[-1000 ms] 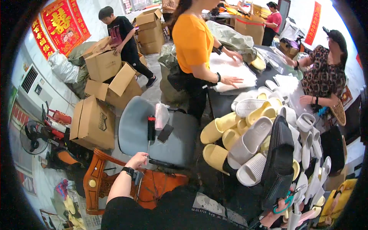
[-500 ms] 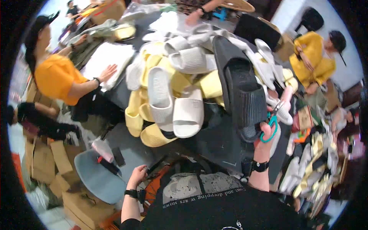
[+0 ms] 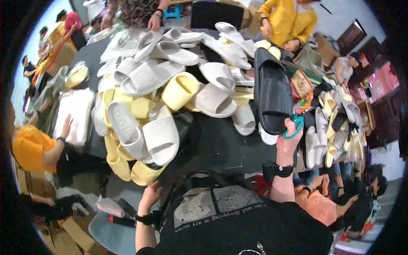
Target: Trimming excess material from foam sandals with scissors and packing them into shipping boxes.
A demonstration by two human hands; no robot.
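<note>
My right hand (image 3: 289, 138) grips a black ribbed slipper (image 3: 274, 95), held up with its toe end toward me. Teal-handled scissors (image 3: 296, 126) hang about the fingers of the same hand; their blades are mostly hidden. Low at the table's near edge, my left hand (image 3: 151, 194) holds nothing, its fingers loosely bent and apart. Just beyond it lies a yellow slipper (image 3: 146, 172). A large pile of slippers covers the table's left and middle, among them a white slipper (image 3: 160, 140) and a grey slipper (image 3: 215, 102).
A black table (image 3: 212, 148) stretches before me. At its left, a person in orange (image 3: 32, 146) rests a hand on stacked white bags (image 3: 73, 117). Someone in yellow (image 3: 287, 21) stands across. More slippers (image 3: 327, 127) are heaped at right. A grey chair (image 3: 106, 231) stands at lower left.
My view has turned to the right, so the pile sits further left. The black slipper, still in my right hand, now appears farther from me. My left hand remains low by the table edge.
</note>
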